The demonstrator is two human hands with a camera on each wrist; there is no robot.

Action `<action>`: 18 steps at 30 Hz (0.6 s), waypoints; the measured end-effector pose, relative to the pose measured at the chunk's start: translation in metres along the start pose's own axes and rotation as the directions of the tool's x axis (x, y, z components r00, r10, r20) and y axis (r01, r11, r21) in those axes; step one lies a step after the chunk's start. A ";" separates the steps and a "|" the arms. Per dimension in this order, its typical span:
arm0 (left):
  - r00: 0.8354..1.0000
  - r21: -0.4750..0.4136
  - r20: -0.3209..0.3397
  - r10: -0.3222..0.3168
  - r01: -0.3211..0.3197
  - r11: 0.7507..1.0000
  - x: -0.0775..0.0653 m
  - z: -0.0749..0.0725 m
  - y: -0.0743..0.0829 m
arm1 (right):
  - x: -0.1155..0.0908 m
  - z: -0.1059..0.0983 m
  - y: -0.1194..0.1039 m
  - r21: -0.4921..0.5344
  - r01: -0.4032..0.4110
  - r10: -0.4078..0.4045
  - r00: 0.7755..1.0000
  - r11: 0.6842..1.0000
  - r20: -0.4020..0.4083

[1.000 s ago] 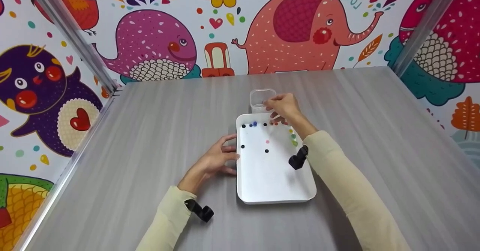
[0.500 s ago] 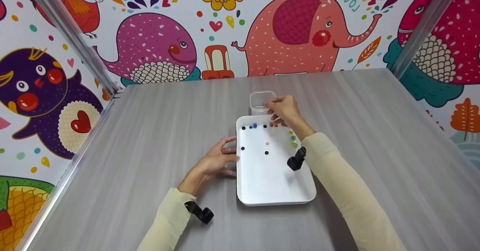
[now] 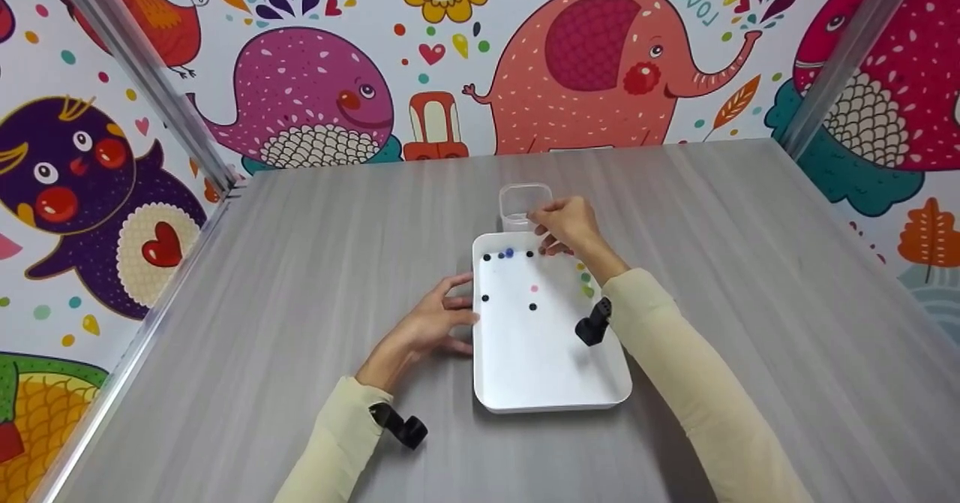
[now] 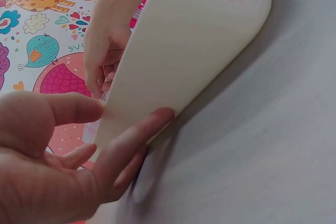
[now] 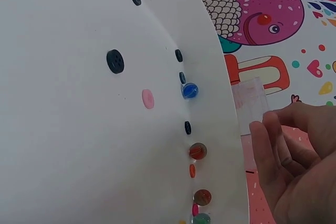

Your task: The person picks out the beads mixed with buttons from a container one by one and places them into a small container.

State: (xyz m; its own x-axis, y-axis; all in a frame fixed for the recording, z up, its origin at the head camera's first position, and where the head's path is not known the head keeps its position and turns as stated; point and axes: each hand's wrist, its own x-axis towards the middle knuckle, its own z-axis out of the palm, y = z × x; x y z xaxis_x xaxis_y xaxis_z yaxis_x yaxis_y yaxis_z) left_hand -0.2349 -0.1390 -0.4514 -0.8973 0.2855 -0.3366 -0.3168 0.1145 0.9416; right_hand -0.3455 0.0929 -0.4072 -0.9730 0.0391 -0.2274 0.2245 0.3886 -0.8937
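Left hand [image 3: 429,321], unclenched, touches tray [image 3: 551,360]; right hand [image 3: 571,221], grasp unclear, is by clear container [image 3: 516,203].

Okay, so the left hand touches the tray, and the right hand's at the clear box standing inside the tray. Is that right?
Not quite: the box isn't inside the tray; the head view shows it outside, just past the far end. The left hand does touch the tray, and the right hand is at the box.

Desk [image 3: 337,225]: grey, flat, marked with pale streaks like wood grain.
White tray [image 3: 551,360]: rests directly on the desk, oblong, rounded at the corners.
Clear container [image 3: 514,222]: stands open-topped just beyond the tray's far end.
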 end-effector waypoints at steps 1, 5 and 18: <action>1.000 -0.004 -0.001 -0.001 0.001 1.000 0.000 0.000 0.000 | 0.000 0.000 0.001 -0.003 -0.002 0.002 1.000 1.000 -0.001; 1.000 -0.008 0.000 0.001 -0.001 1.000 0.001 0.001 -0.001 | 0.000 0.001 0.002 -0.006 -0.003 0.003 1.000 1.000 -0.001; 1.000 0.015 -0.012 -0.004 0.004 1.000 -0.001 0.000 0.001 | -0.005 0.000 -0.001 0.013 0.014 -0.014 1.000 1.000 -0.009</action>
State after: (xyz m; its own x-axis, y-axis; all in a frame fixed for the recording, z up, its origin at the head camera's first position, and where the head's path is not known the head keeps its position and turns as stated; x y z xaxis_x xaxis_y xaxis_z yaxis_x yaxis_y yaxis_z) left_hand -0.2346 -0.1386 -0.4500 -0.8998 0.2734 -0.3400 -0.3156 0.1303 0.9399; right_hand -0.3411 0.0923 -0.4054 -0.9765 0.0423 -0.2114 0.2116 0.3768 -0.9018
